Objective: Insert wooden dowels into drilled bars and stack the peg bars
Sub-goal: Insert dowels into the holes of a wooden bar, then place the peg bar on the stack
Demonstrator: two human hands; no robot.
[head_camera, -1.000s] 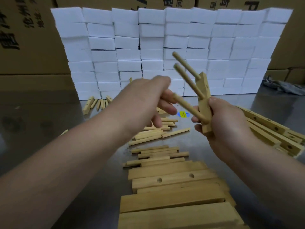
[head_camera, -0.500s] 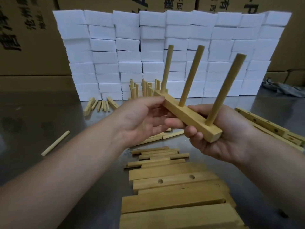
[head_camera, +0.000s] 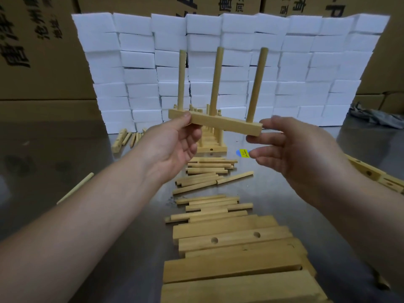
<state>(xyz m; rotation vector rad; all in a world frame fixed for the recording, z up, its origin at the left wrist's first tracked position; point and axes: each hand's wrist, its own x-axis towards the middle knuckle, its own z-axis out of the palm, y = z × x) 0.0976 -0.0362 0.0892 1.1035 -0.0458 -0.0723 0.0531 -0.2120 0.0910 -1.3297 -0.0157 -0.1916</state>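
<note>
Peg bar [head_camera: 218, 124] level, left hand [head_camera: 172, 145] pinching one end, right hand [head_camera: 295, 154] spread, perhaps touching other.

Rear of bench: a wall of white foam blocks [head_camera: 140, 42], stacked in staggered rows, stands on the metal table [head_camera: 54, 149]. Behind it are brown cardboard boxes [head_camera: 43, 62] printed with large black characters, partly cut off by the frame. At the wall's right end, 1 crumpled grey cloth [head_camera: 376, 117] lies on the table near the lowest blocks. Near mid-table, 1 yellow-and-blue sticker [head_camera: 243, 153] lies flat; its print is too small to read. The table surface is dull, reflective and smudged.
</note>
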